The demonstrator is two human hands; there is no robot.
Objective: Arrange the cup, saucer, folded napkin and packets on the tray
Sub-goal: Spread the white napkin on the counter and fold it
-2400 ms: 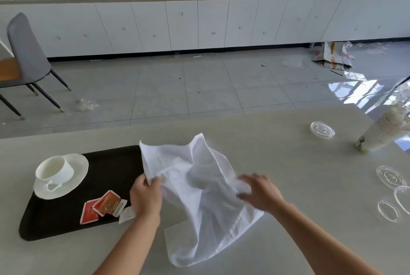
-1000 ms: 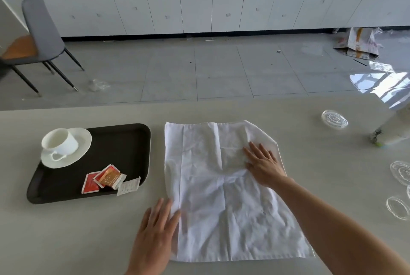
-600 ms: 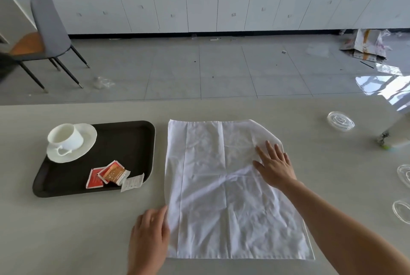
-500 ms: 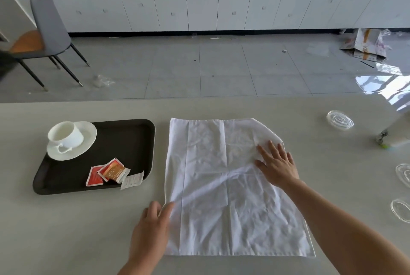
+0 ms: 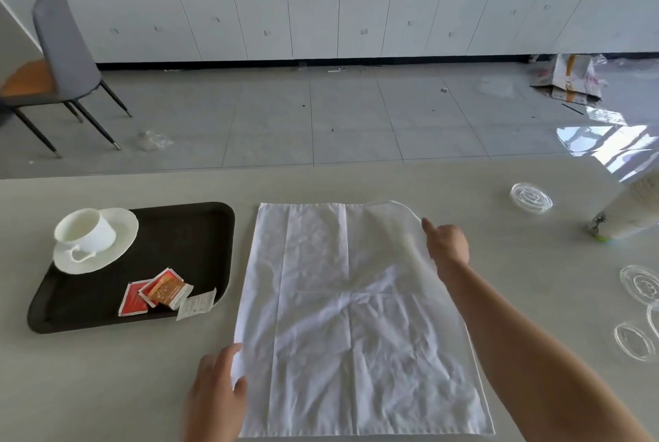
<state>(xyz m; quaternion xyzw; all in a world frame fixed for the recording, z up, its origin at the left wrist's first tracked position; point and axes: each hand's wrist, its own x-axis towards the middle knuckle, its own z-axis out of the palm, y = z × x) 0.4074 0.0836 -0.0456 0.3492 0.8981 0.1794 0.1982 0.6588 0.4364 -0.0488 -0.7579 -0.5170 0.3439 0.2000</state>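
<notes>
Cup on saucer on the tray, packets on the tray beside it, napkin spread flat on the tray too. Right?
One thing is off: the napkin is spread flat on the table, right of the tray, not on it, as the head view shows. The cup on its saucer and the packets are on the tray as you say.

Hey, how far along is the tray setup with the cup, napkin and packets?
Done: the cup sits on its saucer on the tray, and the packets lie at the tray's near edge. In hand: the napkin is spread flat beside the tray, left hand and right hand each pinching an edge. Remaining: fold it and place it on the tray.
</notes>
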